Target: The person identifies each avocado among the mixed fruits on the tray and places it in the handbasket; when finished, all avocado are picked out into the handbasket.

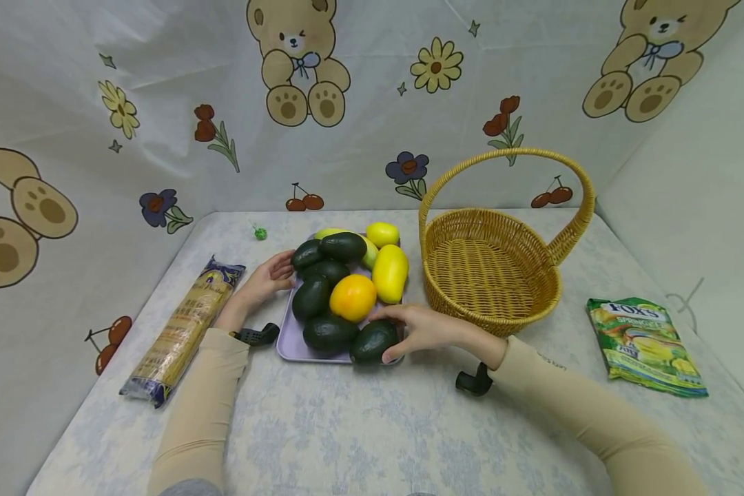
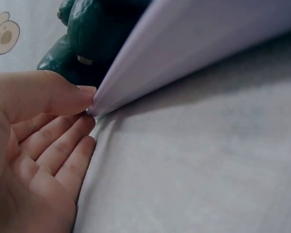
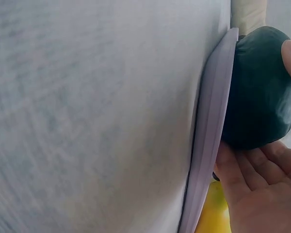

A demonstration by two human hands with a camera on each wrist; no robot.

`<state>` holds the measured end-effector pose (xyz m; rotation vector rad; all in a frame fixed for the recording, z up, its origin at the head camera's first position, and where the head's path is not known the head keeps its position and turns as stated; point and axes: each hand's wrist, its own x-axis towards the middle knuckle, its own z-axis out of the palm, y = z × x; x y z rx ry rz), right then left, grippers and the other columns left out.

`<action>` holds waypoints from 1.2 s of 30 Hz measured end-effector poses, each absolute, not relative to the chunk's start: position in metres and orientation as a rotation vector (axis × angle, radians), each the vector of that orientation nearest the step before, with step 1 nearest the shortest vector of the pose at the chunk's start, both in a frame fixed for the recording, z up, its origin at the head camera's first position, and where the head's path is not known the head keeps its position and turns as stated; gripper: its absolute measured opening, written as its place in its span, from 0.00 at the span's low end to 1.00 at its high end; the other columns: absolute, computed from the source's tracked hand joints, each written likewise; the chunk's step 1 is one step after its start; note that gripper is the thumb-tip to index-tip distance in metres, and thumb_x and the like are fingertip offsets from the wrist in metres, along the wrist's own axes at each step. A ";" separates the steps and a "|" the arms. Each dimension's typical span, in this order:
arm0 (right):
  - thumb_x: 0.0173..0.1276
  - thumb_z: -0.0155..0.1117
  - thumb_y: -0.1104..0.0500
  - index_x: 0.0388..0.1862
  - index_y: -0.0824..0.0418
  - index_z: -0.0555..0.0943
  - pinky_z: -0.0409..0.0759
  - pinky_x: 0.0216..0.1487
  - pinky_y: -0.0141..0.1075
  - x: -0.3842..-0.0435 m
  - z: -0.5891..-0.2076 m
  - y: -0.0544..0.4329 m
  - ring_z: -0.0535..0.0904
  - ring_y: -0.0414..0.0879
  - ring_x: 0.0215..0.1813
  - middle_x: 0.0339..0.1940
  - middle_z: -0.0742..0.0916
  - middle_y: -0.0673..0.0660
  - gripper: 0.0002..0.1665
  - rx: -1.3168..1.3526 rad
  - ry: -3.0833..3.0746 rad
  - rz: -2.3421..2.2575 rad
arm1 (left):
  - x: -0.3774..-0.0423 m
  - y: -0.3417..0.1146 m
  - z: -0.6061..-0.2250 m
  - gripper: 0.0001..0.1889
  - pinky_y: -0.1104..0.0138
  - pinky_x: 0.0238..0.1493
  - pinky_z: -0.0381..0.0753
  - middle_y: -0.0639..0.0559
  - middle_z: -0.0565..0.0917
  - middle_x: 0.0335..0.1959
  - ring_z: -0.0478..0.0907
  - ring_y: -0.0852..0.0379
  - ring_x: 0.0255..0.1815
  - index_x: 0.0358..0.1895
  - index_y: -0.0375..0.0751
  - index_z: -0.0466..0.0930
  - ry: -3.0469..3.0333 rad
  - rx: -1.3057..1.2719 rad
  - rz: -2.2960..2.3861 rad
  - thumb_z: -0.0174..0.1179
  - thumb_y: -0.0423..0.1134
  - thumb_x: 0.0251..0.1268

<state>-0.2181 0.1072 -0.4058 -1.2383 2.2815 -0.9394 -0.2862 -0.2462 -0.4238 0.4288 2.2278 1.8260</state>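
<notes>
The right hand (image 1: 418,329) grips a dark green avocado (image 1: 373,342) at the near right corner of a lilac tray (image 1: 290,346), while the left hand (image 1: 265,280) pinches the tray's left rim. Near the held avocado sit other avocados (image 1: 331,335) and an orange fruit (image 1: 353,297); a wicker basket (image 1: 480,275) stands right of the tray on the counter (image 1: 372,427), a pasta packet (image 1: 186,327) left of it

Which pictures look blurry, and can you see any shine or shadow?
Head view: mostly sharp, even the bears; left wrist view: blurry tablecloth, shadow under the purple tray; right wrist view: smeary tablecloth, pale shine on the dark green fruit.
</notes>
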 end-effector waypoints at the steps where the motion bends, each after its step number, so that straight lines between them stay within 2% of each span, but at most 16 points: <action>1: 0.54 0.73 0.44 0.62 0.59 0.72 0.78 0.48 0.36 -0.218 -0.406 0.107 0.75 0.40 0.47 0.54 0.80 0.48 0.40 -1.236 2.281 -0.940 | -0.286 -0.246 -0.424 0.38 0.50 0.70 0.54 0.28 0.53 0.70 0.52 0.35 0.70 0.72 0.26 0.46 2.229 0.431 1.825 0.51 0.16 0.58; 5: 0.53 0.73 0.44 0.60 0.56 0.74 0.77 0.51 0.37 -0.218 -0.403 0.106 0.74 0.39 0.49 0.53 0.80 0.45 0.37 -1.242 2.283 -0.941 | -0.287 -0.246 -0.425 0.38 0.50 0.70 0.54 0.28 0.53 0.70 0.52 0.35 0.70 0.72 0.26 0.46 2.225 0.440 1.830 0.51 0.16 0.57; 9: 0.53 0.74 0.46 0.58 0.57 0.74 0.76 0.55 0.37 -0.217 -0.395 0.105 0.74 0.39 0.52 0.53 0.80 0.45 0.36 -1.266 2.286 -0.941 | -0.286 -0.245 -0.425 0.38 0.51 0.70 0.54 0.28 0.53 0.70 0.52 0.35 0.70 0.72 0.26 0.45 2.218 0.438 1.836 0.51 0.16 0.58; 19: 0.52 0.75 0.46 0.60 0.61 0.73 0.76 0.56 0.40 -0.215 -0.358 0.110 0.75 0.40 0.51 0.51 0.81 0.49 0.39 -1.320 2.367 -0.898 | -0.287 -0.246 -0.425 0.39 0.50 0.70 0.54 0.29 0.53 0.71 0.52 0.35 0.70 0.72 0.26 0.46 2.205 0.436 1.848 0.51 0.16 0.57; 24: 0.52 0.75 0.47 0.61 0.60 0.73 0.77 0.54 0.37 -0.214 -0.335 0.120 0.75 0.41 0.51 0.52 0.81 0.49 0.40 -1.350 2.414 -0.889 | -0.288 -0.246 -0.427 0.38 0.51 0.70 0.53 0.29 0.53 0.71 0.52 0.36 0.70 0.72 0.27 0.46 2.205 0.435 1.841 0.52 0.16 0.58; 28: 0.52 0.75 0.45 0.61 0.59 0.73 0.77 0.50 0.40 -0.216 -0.318 0.132 0.75 0.43 0.49 0.53 0.81 0.51 0.41 -1.338 2.496 -0.890 | -0.287 -0.246 -0.427 0.38 0.51 0.70 0.53 0.29 0.53 0.71 0.52 0.35 0.70 0.72 0.26 0.46 2.209 0.440 1.838 0.51 0.16 0.58; 36: 0.50 0.76 0.44 0.62 0.57 0.72 0.76 0.55 0.47 -0.226 -0.296 0.165 0.75 0.46 0.54 0.56 0.79 0.54 0.43 -1.178 2.679 -0.902 | -0.285 -0.245 -0.423 0.38 0.50 0.70 0.53 0.28 0.52 0.71 0.51 0.34 0.70 0.72 0.26 0.45 2.217 0.445 1.824 0.51 0.16 0.58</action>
